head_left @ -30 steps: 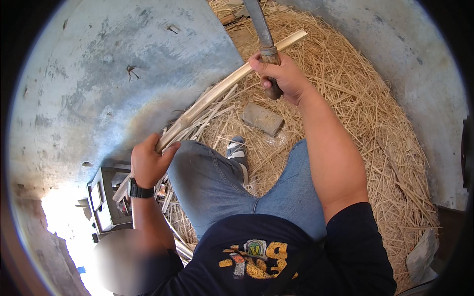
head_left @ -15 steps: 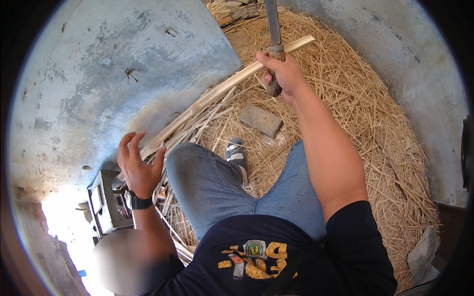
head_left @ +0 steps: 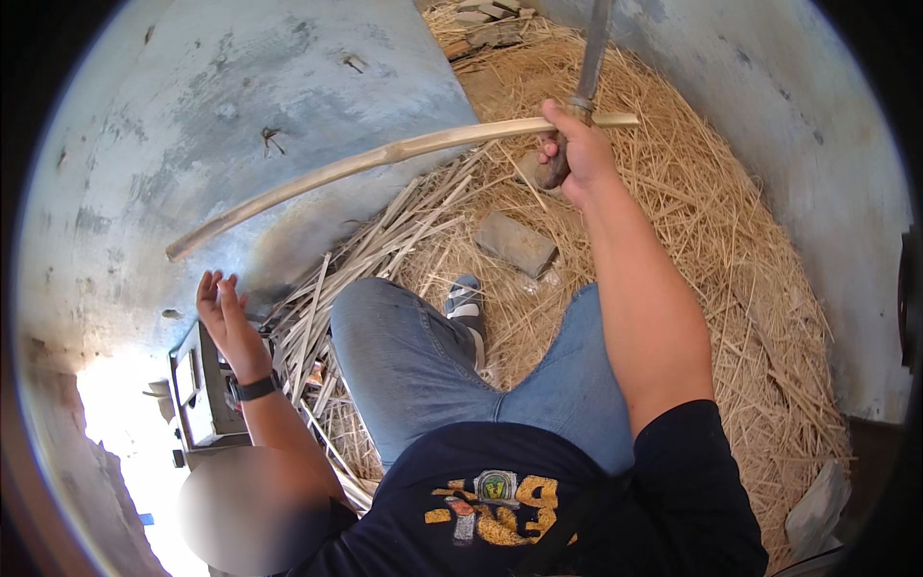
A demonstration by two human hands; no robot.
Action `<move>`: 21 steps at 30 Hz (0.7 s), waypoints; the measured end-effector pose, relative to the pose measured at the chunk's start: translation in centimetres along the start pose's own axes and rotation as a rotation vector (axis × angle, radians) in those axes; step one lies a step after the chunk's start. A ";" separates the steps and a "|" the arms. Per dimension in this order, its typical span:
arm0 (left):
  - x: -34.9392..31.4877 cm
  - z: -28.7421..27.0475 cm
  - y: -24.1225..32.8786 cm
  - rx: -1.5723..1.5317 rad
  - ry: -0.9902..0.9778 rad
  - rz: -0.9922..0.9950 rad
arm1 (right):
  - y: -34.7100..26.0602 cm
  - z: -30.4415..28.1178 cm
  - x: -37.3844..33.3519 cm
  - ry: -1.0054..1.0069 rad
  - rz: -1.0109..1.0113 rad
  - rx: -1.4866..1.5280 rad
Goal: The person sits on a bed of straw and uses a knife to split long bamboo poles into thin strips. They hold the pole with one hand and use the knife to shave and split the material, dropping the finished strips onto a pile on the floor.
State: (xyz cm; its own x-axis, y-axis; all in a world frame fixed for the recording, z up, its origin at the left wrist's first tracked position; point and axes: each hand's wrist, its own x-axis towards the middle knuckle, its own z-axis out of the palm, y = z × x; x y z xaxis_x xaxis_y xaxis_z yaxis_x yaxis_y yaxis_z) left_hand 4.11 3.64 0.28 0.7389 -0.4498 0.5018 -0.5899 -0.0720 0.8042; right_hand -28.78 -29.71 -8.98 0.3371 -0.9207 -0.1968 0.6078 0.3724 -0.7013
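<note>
My right hand (head_left: 585,159) grips the wooden handle (head_left: 554,171) of a large long-bladed knife (head_left: 595,60), its blade pointing away from me. Under that thumb, crossing the handle, is a long split bamboo strip (head_left: 392,152). The strip stretches left in front of the wall, with a joint near its middle and its left end in the air. My left hand (head_left: 231,329), wearing a dark wristwatch (head_left: 254,388), is raised a little below that end. It appears apart from the strip and holds nothing I can see; its fingers are loosely bent.
A pile of split strips (head_left: 385,240) lies beside my left knee. Straw-like shavings (head_left: 692,250) cover the floor, with a grey brick (head_left: 516,244) between my feet. A worn blue-grey wall (head_left: 192,125) rises at left, another (head_left: 808,144) at right. A boxy metal thing (head_left: 204,389) stands at left.
The bamboo strip's left end has risen up and left, off the pile side. My right hand has shifted slightly right with the knife. My left hand has moved left, its fingers closer together.
</note>
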 end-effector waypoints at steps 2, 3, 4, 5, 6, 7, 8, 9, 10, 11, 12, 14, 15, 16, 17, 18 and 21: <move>0.6 1.4 1.1 -0.271 -0.022 -0.147 | -0.3 -0.1 -0.2 -0.011 0.022 0.017; 1.0 1.9 1.6 -0.406 -0.039 -0.218 | -0.3 -0.1 -0.3 -0.012 0.031 0.020; 1.6 2.1 1.6 -0.431 -0.064 -0.199 | -0.3 0.0 -0.3 -0.012 0.040 0.024; 2.1 2.5 2.1 -0.507 -0.065 -0.184 | -0.4 0.1 -0.2 -0.012 0.049 0.029; 2.4 2.8 3.3 -0.579 -0.072 -0.170 | -0.3 0.1 -0.1 -0.028 0.052 0.047; 2.8 3.2 4.1 -0.653 -0.078 -0.160 | -0.2 0.0 -0.1 -0.041 0.056 0.062; 3.4 3.4 4.5 -0.670 -0.079 -0.125 | -0.2 -0.1 -0.1 -0.055 0.060 0.077; 3.8 3.7 5.1 -0.704 -0.059 -0.091 | -0.2 -0.2 -0.1 -0.055 0.063 0.080; 4.3 3.9 5.7 -0.735 -0.039 -0.057 | -0.3 -0.1 -0.2 -0.057 0.068 0.085; 4.8 4.1 6.4 -0.766 -0.019 -0.022 | -0.3 -0.1 -0.2 -0.059 0.072 0.090; 5.1 4.3 7.2 -0.738 -0.035 0.047 | -0.3 -0.1 -0.2 -0.072 0.071 0.094; 5.7 4.6 8.5 -0.702 0.015 0.103 | -0.4 -0.1 -0.2 -0.101 0.069 0.101; 6.0 4.8 9.1 -0.684 0.040 0.131 | -0.3 -0.2 -0.2 -0.104 0.076 0.108; 6.3 4.8 9.4 -0.687 0.069 0.182 | -0.3 -0.2 -0.1 -0.106 0.083 0.115; 6.6 4.7 9.6 -0.689 0.098 0.232 | -0.3 -0.2 0.0 -0.109 0.089 0.122; 6.8 4.7 9.7 -0.693 0.127 0.279 | -0.3 -0.3 0.0 -0.110 0.092 0.113; 7.4 4.6 10.8 -0.712 0.168 0.348 | -0.2 -0.7 0.3 -0.120 0.117 0.073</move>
State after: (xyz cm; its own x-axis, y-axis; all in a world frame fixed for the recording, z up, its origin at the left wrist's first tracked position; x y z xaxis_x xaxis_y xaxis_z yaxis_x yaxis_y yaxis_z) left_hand 1.70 -4.54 11.22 0.6235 -0.1978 0.7564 -0.4881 0.6572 0.5742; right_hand -29.34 -30.12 -9.36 0.4892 -0.8518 -0.1875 0.6089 0.4874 -0.6259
